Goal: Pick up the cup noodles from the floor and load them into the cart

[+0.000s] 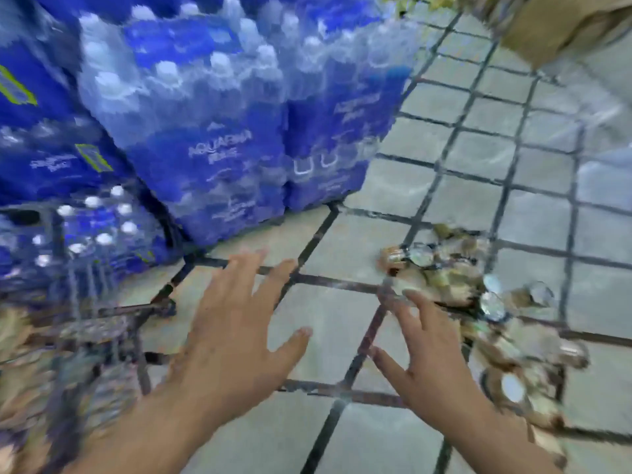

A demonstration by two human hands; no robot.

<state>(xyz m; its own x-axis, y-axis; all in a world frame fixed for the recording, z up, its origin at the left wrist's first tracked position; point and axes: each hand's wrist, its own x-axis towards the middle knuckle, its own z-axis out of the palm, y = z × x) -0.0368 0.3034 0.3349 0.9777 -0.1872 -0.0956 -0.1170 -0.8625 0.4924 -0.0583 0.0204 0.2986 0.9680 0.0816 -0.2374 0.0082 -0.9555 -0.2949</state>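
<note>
The cup noodles (pixel 478 302) lie in a loose heap on the tiled floor (pixel 342 241) at the right of the frame, running from mid-height down toward the lower right. The right hand (pixel 434 357) reaches toward them from the lower centre, fingers straight and spread, holding nothing; its fingertips (pixel 412 295) come just to the near left edge of the pile, though the blur makes it impossible to tell whether they touch a cup. The left hand (pixel 236 323) hovers over bare tile at centre frame, well to the left of the heap, fingers likewise splayed and empty

The wire cart (pixel 85 323) sits at the lower left, its rim and bars smeared by motion; brownish shapes inside it are too blurred to identify. Behind it, filling the upper left and upper centre, stand shrink-wrapped packs of water bottles (pixel 212 131) in blue film. A brown cardboard box (pixel 547 25) is cut off by the upper right corner

The whole picture is heavily motion-blurred: single cups in the heap cannot be counted, their labels cannot be read, and only a few pale round lids stand out. Both forearms run out of the bottom edge
</note>
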